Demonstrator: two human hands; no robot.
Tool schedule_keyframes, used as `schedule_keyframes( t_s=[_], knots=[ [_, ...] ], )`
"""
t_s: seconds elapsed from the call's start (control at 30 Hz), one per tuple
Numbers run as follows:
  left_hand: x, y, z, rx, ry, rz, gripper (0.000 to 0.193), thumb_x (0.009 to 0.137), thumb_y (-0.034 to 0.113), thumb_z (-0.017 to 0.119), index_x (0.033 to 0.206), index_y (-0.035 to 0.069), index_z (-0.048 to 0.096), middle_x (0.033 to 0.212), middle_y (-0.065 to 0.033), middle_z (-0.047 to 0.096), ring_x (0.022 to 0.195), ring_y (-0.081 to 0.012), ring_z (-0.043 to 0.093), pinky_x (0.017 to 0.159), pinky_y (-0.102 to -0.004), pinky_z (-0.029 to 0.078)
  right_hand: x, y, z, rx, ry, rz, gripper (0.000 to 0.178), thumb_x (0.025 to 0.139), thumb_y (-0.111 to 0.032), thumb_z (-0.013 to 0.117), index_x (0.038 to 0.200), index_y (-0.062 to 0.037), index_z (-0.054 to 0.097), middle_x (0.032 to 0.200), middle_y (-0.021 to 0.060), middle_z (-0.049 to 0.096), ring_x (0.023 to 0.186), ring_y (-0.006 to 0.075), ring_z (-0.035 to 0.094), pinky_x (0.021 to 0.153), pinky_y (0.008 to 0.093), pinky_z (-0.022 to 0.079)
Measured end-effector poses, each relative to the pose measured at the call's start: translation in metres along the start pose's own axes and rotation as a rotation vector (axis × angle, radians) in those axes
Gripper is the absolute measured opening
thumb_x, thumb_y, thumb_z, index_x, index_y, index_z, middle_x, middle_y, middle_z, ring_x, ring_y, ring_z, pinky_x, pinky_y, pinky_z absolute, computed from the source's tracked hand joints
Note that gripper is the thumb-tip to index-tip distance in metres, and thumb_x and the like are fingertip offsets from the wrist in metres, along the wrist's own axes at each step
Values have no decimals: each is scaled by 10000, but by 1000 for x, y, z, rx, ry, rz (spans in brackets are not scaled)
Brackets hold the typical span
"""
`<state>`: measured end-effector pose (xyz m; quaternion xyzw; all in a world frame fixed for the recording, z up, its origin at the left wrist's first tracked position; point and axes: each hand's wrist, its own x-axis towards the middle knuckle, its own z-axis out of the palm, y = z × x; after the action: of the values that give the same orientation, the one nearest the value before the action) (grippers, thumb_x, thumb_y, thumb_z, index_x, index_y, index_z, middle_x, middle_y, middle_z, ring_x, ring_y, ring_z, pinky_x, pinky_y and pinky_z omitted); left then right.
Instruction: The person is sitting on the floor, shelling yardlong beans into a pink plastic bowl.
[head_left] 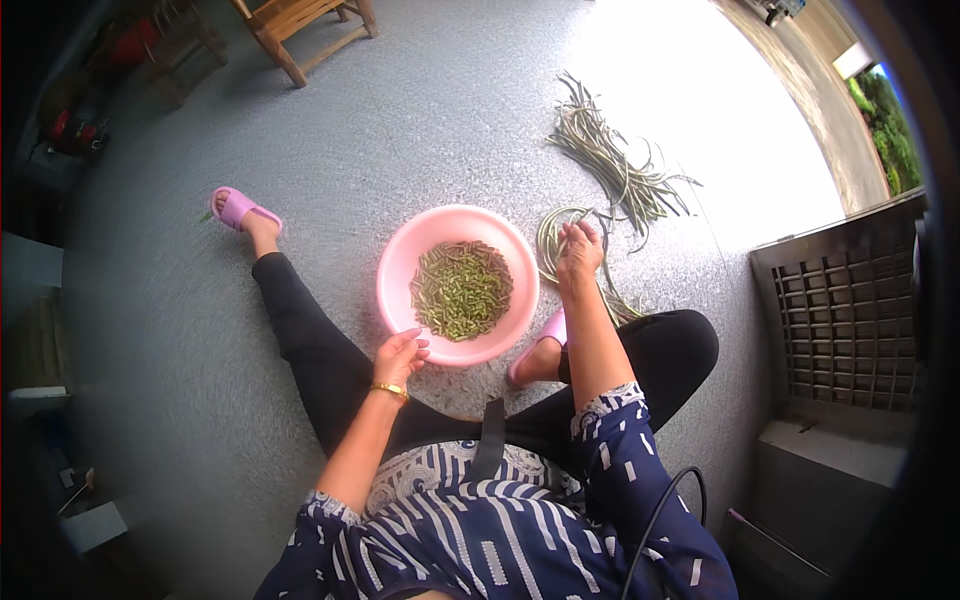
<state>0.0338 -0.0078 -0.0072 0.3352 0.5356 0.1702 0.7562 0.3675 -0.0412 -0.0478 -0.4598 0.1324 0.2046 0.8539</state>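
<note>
A pink basin (395, 250) stands on the floor between my legs, with a heap of short cut green bean pieces (462, 290) in it. At its near left rim is my left hand (402, 356), a gold-coloured band on the wrist. Its fingers are loosely bent and a little apart, and nothing shows in them. My right hand (580, 250) is to the right of the basin, its fingers closed over long beans (548, 240) that curve around it. What lies inside the grip is partly hidden. Beyond it, a larger bunch of long beans (615, 160) is spread on the floor.
My feet, in pink slippers (240, 208), are left and right of the basin. A wooden chair (300, 40) stands at the far left. On the right is a dark grated panel (845, 320). Bright light falls on the grey speckled floor (330, 150) at the far right.
</note>
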Motion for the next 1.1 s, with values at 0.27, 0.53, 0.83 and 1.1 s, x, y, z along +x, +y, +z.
schedule_keyframes(
  t_s=[0.27, 0.53, 0.83, 1.1],
  knots=[
    [-22, 39, 20, -174, -215, 186, 250, 835, 224, 481, 999, 41, 526, 837, -26, 576, 744, -92, 541, 627, -208, 423, -164, -27, 70, -212, -730, 538, 90, 738, 11, 553, 801, -33, 507, 766, 73, 540, 667, 150, 547, 616, 221, 461],
    [-24, 15, 8, -174, -54, 227, 155, 793, 216, 551, 873, 84, 568, 704, 28, 560, 564, -60, 496, 500, -188, 393, -241, 1, 2, -486, -800, 834, 106, 809, -97, 501, 845, -9, 455, 763, 102, 545, 661, 179, 566, 598, 259, 481],
    [-17, 4, -17, -373, 109, 163, 71, 801, 168, 541, 817, 100, 555, 676, 33, 538, 539, -60, 470, 469, -179, 389, -245, 1, -13, -740, -724, 1164, 427, 873, -389, 292, 832, -28, 516, 619, 20, 474, 471, 114, 419, 381, 209, 299],
    [-14, 0, -19, -356, 118, 202, 69, 798, 167, 546, 818, 102, 554, 648, 40, 526, 531, -54, 473, 471, -181, 396, -239, 16, -26, -881, -852, 1045, 411, 846, -420, 374, 717, -54, 510, 532, -27, 347, 412, 73, 277, 360, 206, 182]
  ],
)
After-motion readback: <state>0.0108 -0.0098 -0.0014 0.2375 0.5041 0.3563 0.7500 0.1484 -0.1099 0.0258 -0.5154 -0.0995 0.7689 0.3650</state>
